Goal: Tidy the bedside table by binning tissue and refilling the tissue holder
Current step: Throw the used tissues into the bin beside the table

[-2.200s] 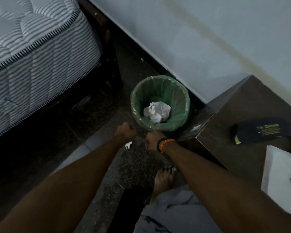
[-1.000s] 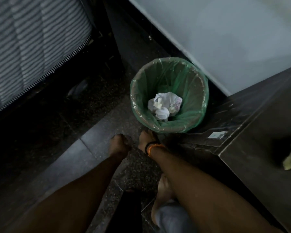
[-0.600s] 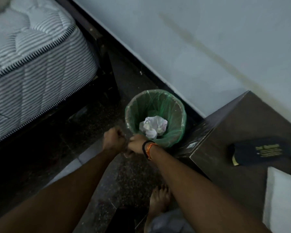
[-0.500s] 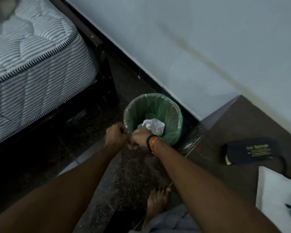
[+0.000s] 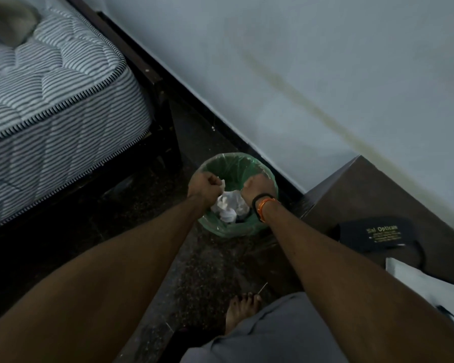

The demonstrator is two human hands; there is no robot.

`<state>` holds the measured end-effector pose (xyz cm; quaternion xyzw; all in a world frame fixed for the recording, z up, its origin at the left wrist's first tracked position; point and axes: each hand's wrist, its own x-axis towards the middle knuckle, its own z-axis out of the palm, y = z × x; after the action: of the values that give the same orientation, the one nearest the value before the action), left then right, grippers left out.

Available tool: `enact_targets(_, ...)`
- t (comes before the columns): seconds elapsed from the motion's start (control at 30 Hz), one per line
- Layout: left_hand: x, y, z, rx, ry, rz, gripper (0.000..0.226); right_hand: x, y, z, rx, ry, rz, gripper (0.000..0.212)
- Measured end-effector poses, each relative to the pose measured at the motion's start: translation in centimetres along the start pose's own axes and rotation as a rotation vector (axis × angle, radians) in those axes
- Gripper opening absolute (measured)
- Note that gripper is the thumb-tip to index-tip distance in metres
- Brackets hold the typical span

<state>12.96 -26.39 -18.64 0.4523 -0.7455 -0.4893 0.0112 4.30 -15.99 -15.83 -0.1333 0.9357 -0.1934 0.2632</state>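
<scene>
Right now, a small scrap of white tissue (image 5: 222, 183) pokes out of the left hand (image 5: 204, 185), which is curled into a pinching grip on it, right over the open top of the bin (image 5: 266, 226). The right hand (image 5: 256, 188) is also over the bin with its fingers curled in, but I cannot tell if it has any tissue in it, because only the back of the hand shows. Down inside the bin lies a pile of crumpled tissue (image 5: 230, 205), white and scrunched up, sitting on the green bag that lines the bin. So the binning part looks nearly done: most of the tissue is in already, and I think only the little scrap needs to drop. The refilling part looks not yet done, and no tissue holder shows anywhere here. On the desk (image 5: 364, 195) to the right there is a dark glasses case (image 5: 375, 234) with gold letters, and close beside it a white flat thing (image 5: 427, 289) at the edge of the picture; it may be fresh tissue, but I cannot be sure. Counting up: one bin, one pile of tissue in it, one scrap in the left hand, two hands, one case, one white thing, one desk. One bare foot (image 5: 240, 310) stands on the dark floor, and one striped mattress (image 5: 53, 106) is off to the left.
</scene>
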Motion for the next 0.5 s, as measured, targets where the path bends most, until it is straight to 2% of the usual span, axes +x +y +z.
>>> enact_targets(0.17,-1.4,0.9,0.3,0.024,-0.049,-0.003,0.02,-1.3,0.7,-2.0,0.005,0.015,0.006,0.019)
enact_targets(0.3,-2.9,2.4,0.2,0.024,-0.091,0.016,0.012,-2.7,1.4,-4.2,0.03,0.093,-0.025,0.02)
enact_targets(0.5,-6.5,6.0,1.8,0.097,-0.168,0.164,0.006,-6.1,3.7,-8.6,0.165,0.238,-0.118,0.018)
